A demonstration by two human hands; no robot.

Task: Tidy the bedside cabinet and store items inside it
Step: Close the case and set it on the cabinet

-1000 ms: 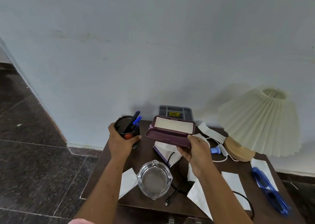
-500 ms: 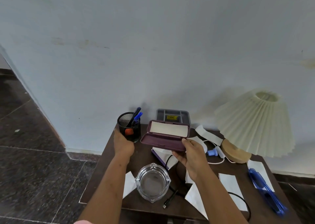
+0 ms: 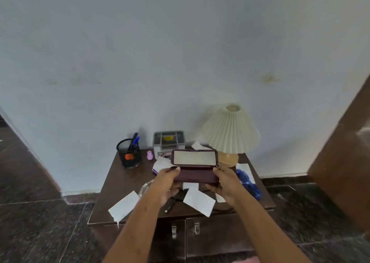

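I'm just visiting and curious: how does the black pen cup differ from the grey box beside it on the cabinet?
The pen cup is round, black, see-through mesh; the grey box is rectangular and solid-walled. The pen cup holds pens standing up; the grey box shows divided compartments with a yellow label inside. Both stand open-topped at the back of the cabinet, untouched.

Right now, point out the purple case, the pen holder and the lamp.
purple case (image 3: 196, 176), head view, front of its lower half.
pen holder (image 3: 124, 160), head view, mesh wall.
lamp (image 3: 230, 130), head view, pleated shade.
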